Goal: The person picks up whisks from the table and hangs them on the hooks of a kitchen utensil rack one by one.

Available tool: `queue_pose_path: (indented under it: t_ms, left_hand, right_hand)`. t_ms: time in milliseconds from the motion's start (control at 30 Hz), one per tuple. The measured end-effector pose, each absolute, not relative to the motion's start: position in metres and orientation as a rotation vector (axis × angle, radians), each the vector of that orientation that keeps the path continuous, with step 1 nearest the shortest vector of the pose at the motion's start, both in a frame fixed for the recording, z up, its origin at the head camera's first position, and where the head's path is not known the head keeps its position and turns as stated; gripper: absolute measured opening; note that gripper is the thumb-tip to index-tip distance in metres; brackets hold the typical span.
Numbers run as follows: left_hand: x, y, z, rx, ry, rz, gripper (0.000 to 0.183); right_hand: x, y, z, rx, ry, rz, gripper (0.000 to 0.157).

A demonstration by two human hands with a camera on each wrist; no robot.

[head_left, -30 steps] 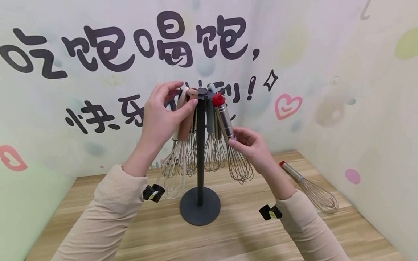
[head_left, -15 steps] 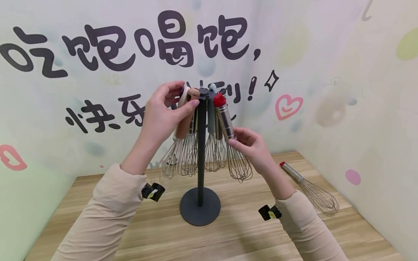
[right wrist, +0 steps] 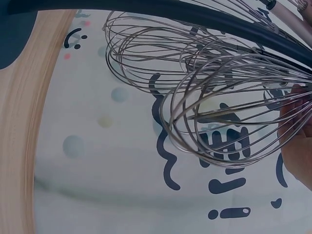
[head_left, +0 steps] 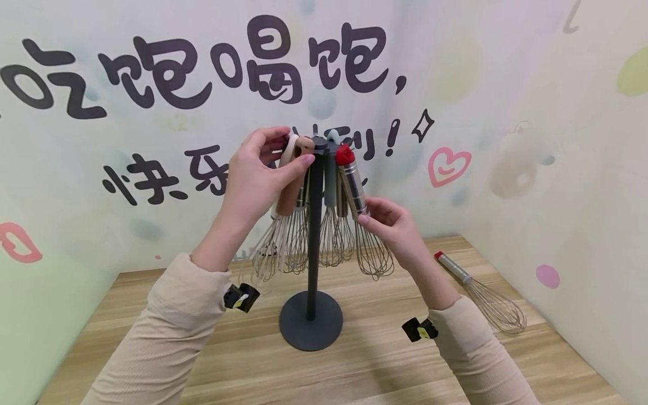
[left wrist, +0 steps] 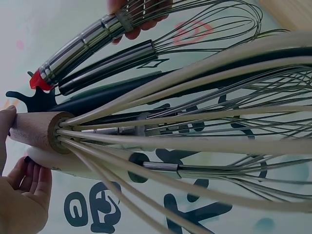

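My left hand (head_left: 258,174) is at the top of the dark stand (head_left: 312,242), its thumb on a wooden-handled whisk (head_left: 289,191) with cream wires. Its fingers reach behind to a white-handled whisk (left wrist: 87,163), so both handles lie between thumb and fingers. On the other side, my right hand (head_left: 395,228) pinches the lower handle of a steel whisk with a red end (head_left: 352,185). That whisk slants outward, its red end near the stand's top. In the right wrist view, the wire loops of the steel whisk (right wrist: 219,161) partly hide the right hand.
Several other whisks hang around the stand, including a grey-green-handled one (head_left: 330,180). The stand's round base (head_left: 311,332) rests on the wooden table (head_left: 374,360). Another red-ended whisk (head_left: 466,278) lies at the right. A printed wall (head_left: 152,236) rises behind.
The wooden-handled whisk held at left swung inward, away from me, then partly back, its cream wires shifting. The right hand and red-ended whisk have stayed almost in place.
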State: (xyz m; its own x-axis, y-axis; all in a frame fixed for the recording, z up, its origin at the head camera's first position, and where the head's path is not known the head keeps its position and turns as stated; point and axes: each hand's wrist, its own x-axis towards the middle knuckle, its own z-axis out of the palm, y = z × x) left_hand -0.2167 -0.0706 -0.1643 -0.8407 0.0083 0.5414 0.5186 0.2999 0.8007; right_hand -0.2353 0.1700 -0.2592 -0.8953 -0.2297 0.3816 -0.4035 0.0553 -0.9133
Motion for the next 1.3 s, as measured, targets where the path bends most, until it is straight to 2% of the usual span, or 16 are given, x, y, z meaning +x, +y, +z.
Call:
queue_pose_path:
  t_ms: [400,900,1133,1300]
  left_hand:
    - [-0.213,-0.061,-0.167,-0.454,-2.101,-1.438,0.057]
    - [-0.21,-0.056,-0.168,-0.468,-2.103,-1.409,0.059]
    - [-0.215,-0.068,-0.167,-0.615,-2.114,-1.482,0.047]
    - [-0.215,-0.071,-0.163,-0.632,-2.145,-1.552,0.048]
  right_hand:
    - [-0.237,0.175,-0.26,0.656,-2.147,1.993,0.026]
    - [-0.242,0.18,-0.262,0.654,-2.081,2.046,0.032]
    - [-0.243,0.181,-0.263,0.646,-2.083,2.05,0.033]
    - [-0.244,0.183,-0.263,0.641,-2.091,2.051,0.033]
